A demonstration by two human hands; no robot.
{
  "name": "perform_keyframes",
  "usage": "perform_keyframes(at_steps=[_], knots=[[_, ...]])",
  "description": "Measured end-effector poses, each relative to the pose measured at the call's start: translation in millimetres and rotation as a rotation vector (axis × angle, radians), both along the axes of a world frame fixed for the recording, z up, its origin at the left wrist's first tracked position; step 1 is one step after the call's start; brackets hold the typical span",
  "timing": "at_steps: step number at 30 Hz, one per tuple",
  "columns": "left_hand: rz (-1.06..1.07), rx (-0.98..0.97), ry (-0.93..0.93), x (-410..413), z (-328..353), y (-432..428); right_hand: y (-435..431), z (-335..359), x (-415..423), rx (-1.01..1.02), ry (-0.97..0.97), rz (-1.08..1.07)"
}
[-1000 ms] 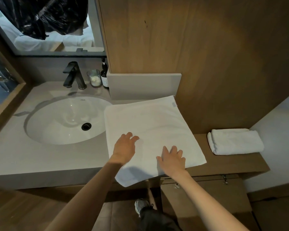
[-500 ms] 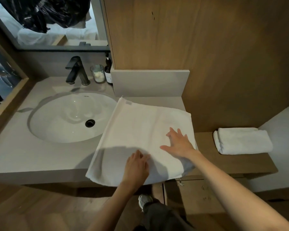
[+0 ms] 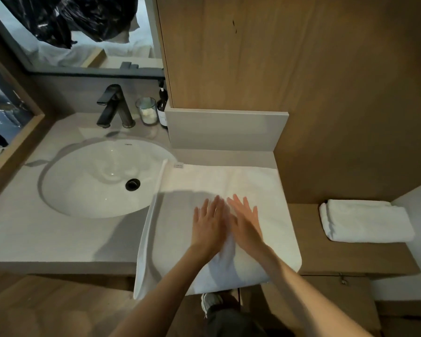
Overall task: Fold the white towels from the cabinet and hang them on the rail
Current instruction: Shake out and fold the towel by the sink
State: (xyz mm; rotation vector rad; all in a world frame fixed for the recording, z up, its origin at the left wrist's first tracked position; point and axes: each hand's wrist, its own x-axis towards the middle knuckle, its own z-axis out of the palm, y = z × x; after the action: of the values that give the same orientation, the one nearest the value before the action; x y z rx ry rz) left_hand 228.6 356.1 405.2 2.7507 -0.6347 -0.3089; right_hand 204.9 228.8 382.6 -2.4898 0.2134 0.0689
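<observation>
Towel (image 3: 241, 181) spread on the counter (image 3: 46, 239) beside the sink (image 3: 95, 181), pressed flat under left hand (image 3: 208, 226) and right hand (image 3: 246, 224), fingers straight, nothing gripped. Smoothing is judged under way; an edge must next be grasped for folding.

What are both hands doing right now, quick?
Left hand: open, fingers straight, pressing flat on the white towel.
Right hand: open, flat on the same towel.
</observation>
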Motion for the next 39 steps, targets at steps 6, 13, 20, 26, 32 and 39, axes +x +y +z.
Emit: perform_keyframes(at_steps=[6,13,20,26,32,39], knots=[[-0.013,0.142,-0.082,29,-25,26,-26,-20,0,-0.305,-0.074,0.042],[0.192,0.094,-0.114,56,-26,75,-82,-11,1,-0.393,0.022,-0.067],[0.263,-0.005,-0.078,69,-22,96,-100,-5,4,-0.289,0.107,-0.003],[0.439,-0.137,-0.063,73,-28,127,-117,12,-16,0.018,0.010,-0.123],[0.514,-0.241,0.064,87,-7,133,-121,17,-8,0.093,-0.014,-0.356],[0.463,-0.527,0.119,86,1,142,-126,27,-3,0.211,0.055,-0.402]])
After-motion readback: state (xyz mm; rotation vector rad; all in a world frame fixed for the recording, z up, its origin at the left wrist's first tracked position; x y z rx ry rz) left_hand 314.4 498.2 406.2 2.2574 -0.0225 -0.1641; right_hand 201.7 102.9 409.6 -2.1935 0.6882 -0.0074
